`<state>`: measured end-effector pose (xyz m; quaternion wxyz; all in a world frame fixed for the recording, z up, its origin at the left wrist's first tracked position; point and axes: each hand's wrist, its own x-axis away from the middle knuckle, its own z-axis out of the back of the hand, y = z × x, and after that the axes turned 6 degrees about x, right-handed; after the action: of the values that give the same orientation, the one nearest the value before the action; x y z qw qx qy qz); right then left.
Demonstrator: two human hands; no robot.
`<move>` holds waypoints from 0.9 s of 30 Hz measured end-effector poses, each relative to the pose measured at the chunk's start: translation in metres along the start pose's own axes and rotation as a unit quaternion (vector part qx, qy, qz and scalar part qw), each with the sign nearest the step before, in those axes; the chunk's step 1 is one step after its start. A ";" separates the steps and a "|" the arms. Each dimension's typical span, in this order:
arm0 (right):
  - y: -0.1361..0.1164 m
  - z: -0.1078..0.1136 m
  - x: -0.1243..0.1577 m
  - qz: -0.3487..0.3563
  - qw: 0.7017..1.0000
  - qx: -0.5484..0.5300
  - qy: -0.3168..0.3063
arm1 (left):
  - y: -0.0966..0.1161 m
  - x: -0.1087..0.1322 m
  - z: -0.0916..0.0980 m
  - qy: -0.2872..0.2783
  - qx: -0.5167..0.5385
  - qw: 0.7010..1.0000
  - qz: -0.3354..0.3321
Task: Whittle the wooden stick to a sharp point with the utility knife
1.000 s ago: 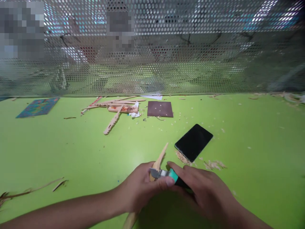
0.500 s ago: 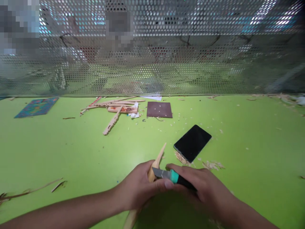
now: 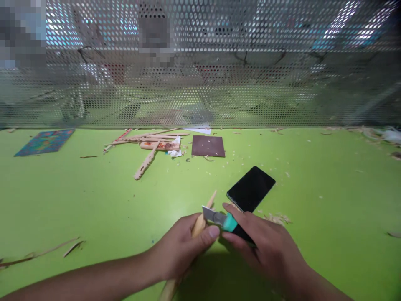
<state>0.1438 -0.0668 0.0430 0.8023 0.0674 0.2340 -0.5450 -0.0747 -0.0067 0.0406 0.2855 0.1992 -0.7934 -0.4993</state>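
Note:
My left hand (image 3: 184,246) is wrapped round a pale wooden stick (image 3: 199,225), whose tapered tip points up and away from me. The stick's lower end comes out below the hand near the bottom edge. In my right hand (image 3: 266,240) is a utility knife (image 3: 230,223) with a black and teal handle. Its flat metal blade reaches left and lies across the stick, just below the tapered tip. Whether the edge touches the wood I cannot tell. My left thumb rests close to the knife's teal collar.
A black smartphone (image 3: 251,188) lies just beyond my right hand, with wood shavings (image 3: 278,218) beside it. Farther back are carved sticks (image 3: 146,162), a brown sheet (image 3: 208,146) and a patterned blue mat (image 3: 45,142). A perforated metal screen (image 3: 200,92) borders the green table.
The knife blade has moved up along the stick towards its tip, and my right hand has risen slightly with it. My left hand keeps its hold on the stick.

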 end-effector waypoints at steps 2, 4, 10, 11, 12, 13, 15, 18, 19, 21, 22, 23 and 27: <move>0.004 -0.001 0.000 -0.006 1.000 -0.010 0.009 | -0.003 0.001 0.004 -0.015 0.009 0.999 0.031; 0.008 -0.003 0.001 -0.010 1.000 -0.025 -0.011 | -0.004 0.001 0.007 -0.034 0.023 0.998 0.046; 0.010 -0.002 0.003 -0.013 0.983 -0.136 -0.119 | 0.002 0.001 0.008 -0.054 0.000 0.997 0.048; 0.009 -0.001 0.002 -0.012 0.977 -0.161 -0.138 | 0.004 0.001 0.008 -0.055 0.001 0.997 0.048; 0.007 0.000 0.002 -0.010 0.971 -0.183 -0.155 | 0.006 0.000 0.007 -0.055 0.001 0.997 0.045; 0.006 0.001 0.001 -0.011 0.966 -0.199 -0.167 | 0.008 0.000 0.006 -0.053 0.003 0.998 0.041; 0.003 0.002 0.001 -0.017 0.963 -0.207 -0.175 | 0.011 -0.002 0.005 -0.049 0.010 0.998 0.027; 0.000 -0.001 0.004 -0.021 0.973 -0.169 -0.157 | 0.012 -0.002 0.003 -0.040 0.001 0.999 0.014; -0.001 -0.002 0.005 -0.019 0.978 -0.148 -0.149 | 0.011 -0.002 0.002 -0.035 -0.004 0.999 0.012; -0.003 -0.003 0.006 -0.009 0.987 -0.098 -0.126 | 0.010 -0.001 0.002 -0.032 -0.009 0.999 0.008; -0.004 -0.003 0.005 -0.005 0.991 -0.074 -0.110 | 0.008 0.000 0.002 -0.033 -0.009 0.999 0.006; -0.005 -0.003 0.004 -0.003 0.994 -0.053 -0.092 | 0.007 0.000 0.002 -0.032 -0.011 0.999 0.004; -0.004 -0.001 0.000 -0.012 1.000 -0.027 -0.009 | 0.002 -0.001 0.006 -0.015 -0.003 1.000 0.015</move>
<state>0.1400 -0.0681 0.0431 0.7991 0.0375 0.2423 -0.5489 -0.0778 -0.0010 0.0403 0.2823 0.1786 -0.7988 -0.5003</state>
